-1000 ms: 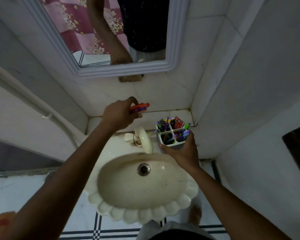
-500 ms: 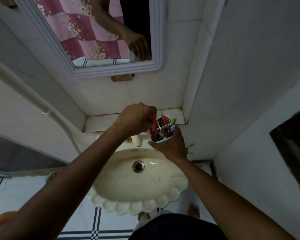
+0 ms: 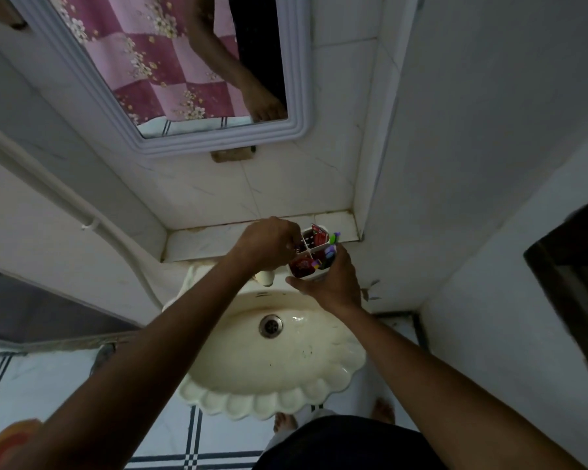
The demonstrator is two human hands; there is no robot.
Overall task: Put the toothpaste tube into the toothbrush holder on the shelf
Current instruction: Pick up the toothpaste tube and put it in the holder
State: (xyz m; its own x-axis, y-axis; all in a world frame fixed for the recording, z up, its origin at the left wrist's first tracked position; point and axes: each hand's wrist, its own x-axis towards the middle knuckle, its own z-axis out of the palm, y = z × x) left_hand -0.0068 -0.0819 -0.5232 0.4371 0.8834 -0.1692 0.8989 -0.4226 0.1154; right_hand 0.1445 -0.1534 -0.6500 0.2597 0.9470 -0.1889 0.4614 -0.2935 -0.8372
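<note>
The white four-compartment toothbrush holder (image 3: 309,245) is held just in front of the tiled shelf (image 3: 214,239), over the back of the sink. My right hand (image 3: 331,283) grips it from below and from the right. The red toothpaste tube (image 3: 301,265) stands in the holder's near-left compartment with its flat end up. My left hand (image 3: 269,242) is curled over the holder's left side, fingertips pinched at the tube's upper edge. Purple and green toothbrushes (image 3: 331,247) and a red packet (image 3: 318,236) fill other compartments.
A cream scalloped sink (image 3: 272,388) lies below the hands, its tap (image 3: 266,277) under my left wrist. A framed mirror (image 3: 296,96) hangs above the shelf. A wall corner stands right of the shelf, and a white pipe (image 3: 82,218) runs down the left wall.
My left hand carried the tube from the shelf to the holder and lowered it into a compartment. My right hand lifted the holder up toward the shelf edge. The camera tilted.
</note>
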